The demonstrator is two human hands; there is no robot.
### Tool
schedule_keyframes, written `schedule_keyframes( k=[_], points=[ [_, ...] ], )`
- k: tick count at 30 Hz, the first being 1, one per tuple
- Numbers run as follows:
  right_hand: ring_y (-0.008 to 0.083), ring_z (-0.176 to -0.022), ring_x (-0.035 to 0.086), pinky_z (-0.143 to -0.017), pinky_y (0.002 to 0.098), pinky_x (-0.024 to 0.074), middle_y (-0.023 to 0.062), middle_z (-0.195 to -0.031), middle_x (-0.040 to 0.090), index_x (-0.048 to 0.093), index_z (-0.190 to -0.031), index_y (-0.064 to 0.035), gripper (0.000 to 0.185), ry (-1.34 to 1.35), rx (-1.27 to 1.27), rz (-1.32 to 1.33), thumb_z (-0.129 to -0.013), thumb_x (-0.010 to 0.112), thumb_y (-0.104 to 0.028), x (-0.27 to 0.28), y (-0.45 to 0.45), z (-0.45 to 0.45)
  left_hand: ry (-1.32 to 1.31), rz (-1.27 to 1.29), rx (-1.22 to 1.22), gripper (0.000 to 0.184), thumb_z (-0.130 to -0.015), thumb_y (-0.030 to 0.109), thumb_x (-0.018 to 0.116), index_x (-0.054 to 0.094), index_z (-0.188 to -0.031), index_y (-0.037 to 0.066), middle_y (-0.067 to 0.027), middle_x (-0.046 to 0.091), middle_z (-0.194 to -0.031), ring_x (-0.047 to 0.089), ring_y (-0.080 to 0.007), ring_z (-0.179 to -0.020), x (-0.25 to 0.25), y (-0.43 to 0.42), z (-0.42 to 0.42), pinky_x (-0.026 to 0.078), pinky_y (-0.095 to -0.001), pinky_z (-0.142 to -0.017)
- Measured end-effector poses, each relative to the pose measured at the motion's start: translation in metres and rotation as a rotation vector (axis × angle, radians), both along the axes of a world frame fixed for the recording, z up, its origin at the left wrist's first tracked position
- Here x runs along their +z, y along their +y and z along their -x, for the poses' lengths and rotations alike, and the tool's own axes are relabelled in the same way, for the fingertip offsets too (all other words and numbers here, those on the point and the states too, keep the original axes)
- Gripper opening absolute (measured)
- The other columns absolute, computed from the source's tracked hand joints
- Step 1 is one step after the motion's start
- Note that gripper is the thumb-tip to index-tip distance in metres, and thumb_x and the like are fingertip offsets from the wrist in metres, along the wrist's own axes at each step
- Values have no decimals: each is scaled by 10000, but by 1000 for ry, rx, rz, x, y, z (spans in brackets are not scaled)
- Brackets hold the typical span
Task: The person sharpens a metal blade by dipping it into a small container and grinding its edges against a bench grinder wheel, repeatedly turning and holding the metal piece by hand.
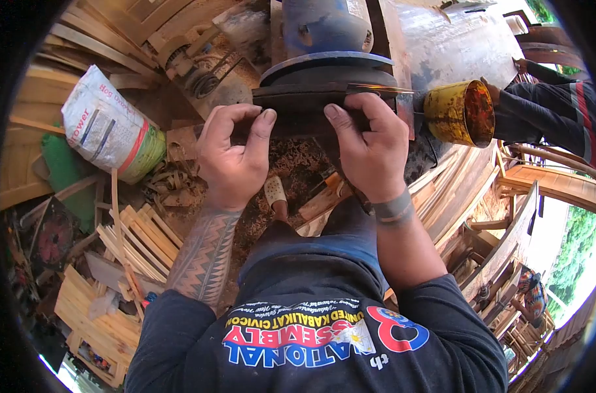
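Note:
A dark, straight metal strip lies crosswise against the grinding disc of a blue machine. Orange sparks streak off to the right from the contact edge. My left hand is closed, thumb and fingers pinching near the strip's left end. Closer to its right end, my right hand pinches it the same way, thumb on the near side. The fingertips behind the strip are hidden, and its exact kind cannot be made out.
A yellow bucket stands right of the disc, beside another person's dark sleeve. At left are a white feed sack, a small motor and wood strips. Shavings cover the floor; timber is stacked at right.

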State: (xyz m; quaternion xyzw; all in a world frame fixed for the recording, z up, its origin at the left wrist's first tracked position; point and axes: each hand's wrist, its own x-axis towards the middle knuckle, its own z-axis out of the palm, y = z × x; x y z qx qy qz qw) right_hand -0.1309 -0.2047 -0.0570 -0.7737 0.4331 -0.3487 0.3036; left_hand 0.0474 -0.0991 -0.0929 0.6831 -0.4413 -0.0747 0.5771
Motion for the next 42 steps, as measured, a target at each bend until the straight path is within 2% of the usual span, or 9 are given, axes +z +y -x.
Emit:
schedule_keyframes(
  k=[2, 5, 11, 14, 17, 23, 29, 42],
  points=[
    [373, -813, 754, -753, 416, 592, 199, -929, 759, 750, -1019, 11, 242, 17, -15, -7, -957, 859, -196, 3, -4, 7, 21, -1, -17, 155, -951, 82, 871, 745, -978, -5, -113, 746, -928, 718, -232, -832, 0, -5, 5, 566, -343, -778],
    [361, -811, 761, -761, 412, 595, 201, -927, 765, 755, -1024, 12, 245, -6, -34, 20, -951, 865, -195, 5, -8, 17, 21, 3, -88, 132, -996, 50, 837, 738, -1050, -20, -59, 741, -981, 676, -120, -912, 0, -11, 13, 552, -278, -847],
    [318, -764, 759, -745, 378, 592, 198, -902, 766, 768, -1047, 18, 256, -40, -91, -46, -947, 876, -192, -3, -20, 40, -3, -1, -112, 136, -986, 52, 848, 741, -1037, -13, -62, 747, -970, 682, -127, -902, -1, -25, 32, 556, -286, -835],
    [280, -737, 749, -727, 364, 585, 194, -876, 762, 769, -1046, 17, 256, -26, -116, -80, -953, 874, -196, 3, -24, 48, -32, -29, -87, 143, -972, 63, 865, 750, -1012, -14, -76, 752, -934, 690, -142, -870, 4, -31, 43, 559, -298, -817],
    [237, -718, 731, -715, 350, 577, 183, -843, 751, 774, -1047, 11, 244, -15, -122, -74, -956, 871, -193, -1, -29, 57, -28, 29, -70, 141, -918, 73, 880, 764, -972, 14, -149, 757, -907, 730, -299, -818, 6, -40, 53, 579, -377, -768],
    [184, -703, 690, -715, 336, 567, 149, -815, 742, 781, -1066, 6, 240, -30, -134, -106, -962, 869, -192, -4, -37, 72, -43, 36, -84, 136, -917, 66, 877, 764, -972, 15, -155, 769, -918, 747, -320, -826, 7, -49, 67, 591, -398, -764],
    [170, -716, 689, -728, 331, 569, 144, -818, 748, 782, -1073, 7, 239, -73, -123, -135, -970, 864, -192, -12, -42, 78, -82, 53, -96, 151, -921, 77, 882, 760, -988, 17, -158, 772, -924, 755, -328, -829, 5, -52, 69, 595, -405, -763],
    [199, -691, 703, -704, 339, 572, 167, -811, 747, 780, -1067, 12, 272, -56, -110, -105, -954, 880, -215, -4, -27, 52, -34, 15, -53, 136, -915, 68, 877, 758, -957, 16, -146, 761, -900, 741, -324, -804, 8, -35, 48, 581, -394, -744]
  ],
)
